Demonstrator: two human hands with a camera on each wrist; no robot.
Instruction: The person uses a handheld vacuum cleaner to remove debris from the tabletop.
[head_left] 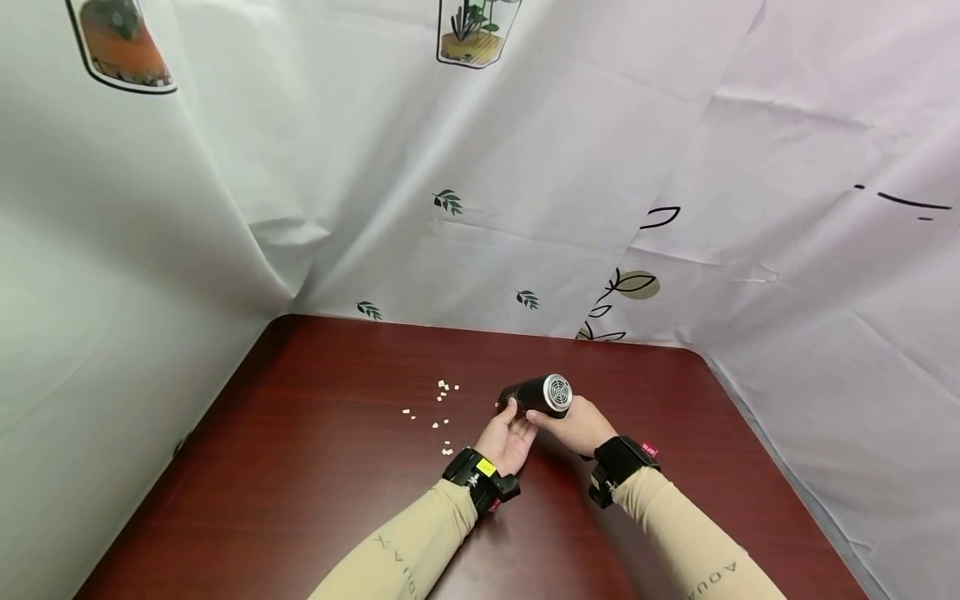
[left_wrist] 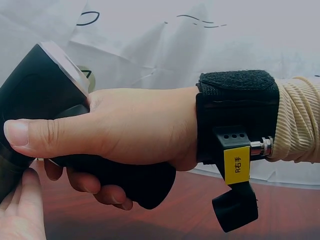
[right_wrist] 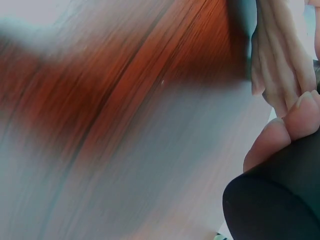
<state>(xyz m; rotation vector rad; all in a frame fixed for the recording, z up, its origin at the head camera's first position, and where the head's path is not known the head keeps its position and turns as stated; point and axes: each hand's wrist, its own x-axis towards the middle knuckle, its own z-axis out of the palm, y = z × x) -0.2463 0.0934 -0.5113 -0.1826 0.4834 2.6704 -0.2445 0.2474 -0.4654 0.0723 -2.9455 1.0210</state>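
Note:
A black pistol-shaped handheld vacuum (head_left: 531, 394) with a round silver grille at its rear end tilts above the table. My right hand (head_left: 579, 427) grips its handle; in the left wrist view the thumb lies along the body and the fingers curl round the handle (left_wrist: 145, 182). Palm up, my left hand (head_left: 507, 442) supports the front part from below, its thumb against the side and its fingers straight in the right wrist view. Several small pale scraps (head_left: 442, 385) lie scattered on the table to the left of the vacuum.
The dark red wooden table (head_left: 300, 467) has rounded far corners. White printed cloth (head_left: 480, 250) hangs behind it and along both sides. Each wrist wears a black strap with a camera mount (head_left: 480, 477).

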